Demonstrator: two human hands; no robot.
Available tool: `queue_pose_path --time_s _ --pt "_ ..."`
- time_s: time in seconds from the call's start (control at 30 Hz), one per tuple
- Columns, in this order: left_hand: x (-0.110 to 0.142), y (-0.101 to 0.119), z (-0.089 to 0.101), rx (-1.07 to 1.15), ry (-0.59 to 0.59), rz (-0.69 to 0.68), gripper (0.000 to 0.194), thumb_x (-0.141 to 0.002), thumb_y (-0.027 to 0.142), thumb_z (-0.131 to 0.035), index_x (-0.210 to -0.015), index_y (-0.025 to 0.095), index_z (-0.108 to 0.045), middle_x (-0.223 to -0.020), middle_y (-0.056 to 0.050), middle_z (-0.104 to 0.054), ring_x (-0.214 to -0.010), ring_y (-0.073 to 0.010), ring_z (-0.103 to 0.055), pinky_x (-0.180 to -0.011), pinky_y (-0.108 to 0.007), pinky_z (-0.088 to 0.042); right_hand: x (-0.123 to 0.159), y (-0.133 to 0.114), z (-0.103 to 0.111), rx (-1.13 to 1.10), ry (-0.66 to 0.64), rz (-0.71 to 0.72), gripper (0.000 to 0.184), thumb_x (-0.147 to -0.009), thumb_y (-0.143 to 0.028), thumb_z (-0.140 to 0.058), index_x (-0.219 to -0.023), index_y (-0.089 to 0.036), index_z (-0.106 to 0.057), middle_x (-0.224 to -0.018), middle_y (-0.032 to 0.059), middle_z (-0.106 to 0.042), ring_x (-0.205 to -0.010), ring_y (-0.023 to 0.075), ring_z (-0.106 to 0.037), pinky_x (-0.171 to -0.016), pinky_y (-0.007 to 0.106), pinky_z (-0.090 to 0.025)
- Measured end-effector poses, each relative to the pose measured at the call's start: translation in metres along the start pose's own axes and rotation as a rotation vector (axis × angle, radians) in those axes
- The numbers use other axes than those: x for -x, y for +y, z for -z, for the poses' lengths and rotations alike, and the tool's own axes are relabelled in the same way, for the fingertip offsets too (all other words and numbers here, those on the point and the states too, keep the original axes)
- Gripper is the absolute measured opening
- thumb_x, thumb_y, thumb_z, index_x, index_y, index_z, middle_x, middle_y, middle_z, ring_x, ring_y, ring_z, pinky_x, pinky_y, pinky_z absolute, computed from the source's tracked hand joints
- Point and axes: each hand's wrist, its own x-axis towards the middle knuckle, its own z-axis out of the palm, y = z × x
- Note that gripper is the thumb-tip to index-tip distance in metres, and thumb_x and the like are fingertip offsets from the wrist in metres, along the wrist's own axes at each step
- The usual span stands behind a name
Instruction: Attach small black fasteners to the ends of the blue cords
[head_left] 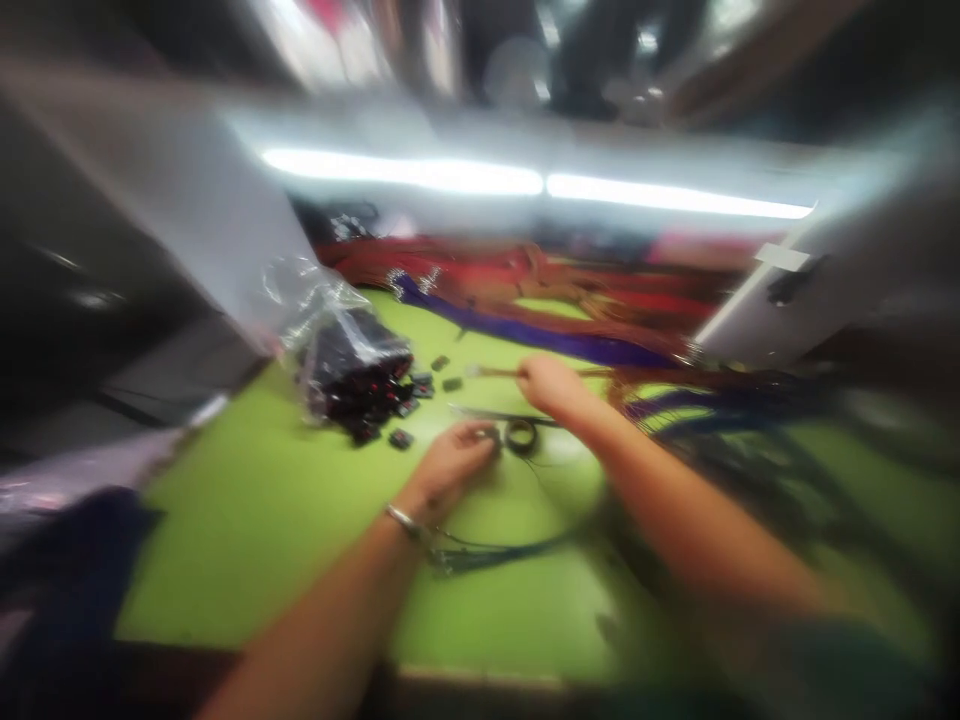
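My left hand (456, 462) is closed, its fingertips pinching a small dark piece (491, 436), perhaps a connector like those nearby; blur hides its exact kind. Beyond it, my right hand (551, 386) is closed round a brown wire bundle (495, 373) whose pale tip points left. A black roll of tape (521, 436) lies just right of my left fingertips. Under my right hand, a thin dark tool (487, 413) with a pointed metal end lies on the green tabletop (300, 540). Several loose black connectors (401, 438) rest left of my hands.
A clear plastic bag (352, 340) spills black connectors at the left. Purple wires (525, 333) and red-brown wires (465, 270) stretch across the back. Dark cables (510, 553) curve in front of my hands, with more dark wires (780, 440) at right. Light panels (202, 210) flank the table.
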Motion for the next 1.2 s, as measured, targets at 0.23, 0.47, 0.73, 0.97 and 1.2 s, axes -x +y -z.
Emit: queue_pose_path --time_s 0.23,0.47,0.73,0.97,1.2 --pt "0.001 0.001 -0.001 -0.038 0.010 0.042 0.044 -0.061 0.027 -0.079 -0.099 0.013 -0.063 -0.073 -0.003 -0.063 -0.066 -0.0115 -0.061 -0.060 -0.021 -0.045 -0.045 0.031 -0.021 0.100 -0.063 -0.089 0.022 -0.073 -0.019 -0.056 -0.089 -0.013 -0.070 -0.091 0.0130 -0.068 -0.076 0.0192 -0.061 -0.064 0.025 -0.041" --pt "-0.002 -0.002 0.006 -0.034 -0.024 0.053 0.044 -0.063 0.027 -0.078 -0.101 0.013 -0.061 -0.079 -0.005 -0.064 -0.068 -0.0113 -0.061 -0.060 -0.021 -0.045 -0.046 0.057 0.003 0.059 0.052 0.014 0.023 -0.077 -0.021 -0.049 -0.088 -0.017 -0.069 -0.092 0.0052 -0.069 -0.083 0.0146 -0.058 -0.070 0.021 -0.039" --pt "-0.002 -0.004 0.004 -0.038 -0.007 0.056 0.044 -0.064 0.025 -0.077 -0.103 0.014 -0.060 -0.079 -0.005 -0.063 -0.069 -0.0118 -0.062 -0.060 -0.021 -0.045 -0.014 0.050 -0.001 0.053 0.007 0.128 0.020 -0.073 -0.019 -0.051 -0.082 -0.019 -0.069 -0.083 0.0024 -0.069 -0.072 0.0126 -0.057 -0.064 0.020 -0.038" --pt "0.002 -0.004 -0.002 -0.098 -0.060 0.031 0.041 -0.064 0.029 -0.076 -0.100 0.014 -0.064 -0.078 -0.005 -0.063 -0.068 -0.0120 -0.061 -0.061 -0.023 -0.044 -0.014 0.034 -0.022 0.148 -0.020 0.023 0.029 -0.080 -0.020 -0.043 -0.092 -0.015 -0.069 -0.091 0.0127 -0.068 -0.078 0.0191 -0.060 -0.068 0.026 -0.041" --pt "0.002 -0.005 -0.002 -0.117 -0.086 0.023 0.040 -0.066 0.031 -0.074 -0.101 0.015 -0.063 -0.077 -0.004 -0.062 -0.068 -0.0124 -0.060 -0.063 -0.025 -0.044 -0.026 0.015 -0.019 0.202 -0.065 0.062 0.024 -0.076 -0.023 -0.050 -0.087 -0.019 -0.071 -0.091 0.0101 -0.068 -0.078 0.0193 -0.060 -0.066 0.026 -0.043"
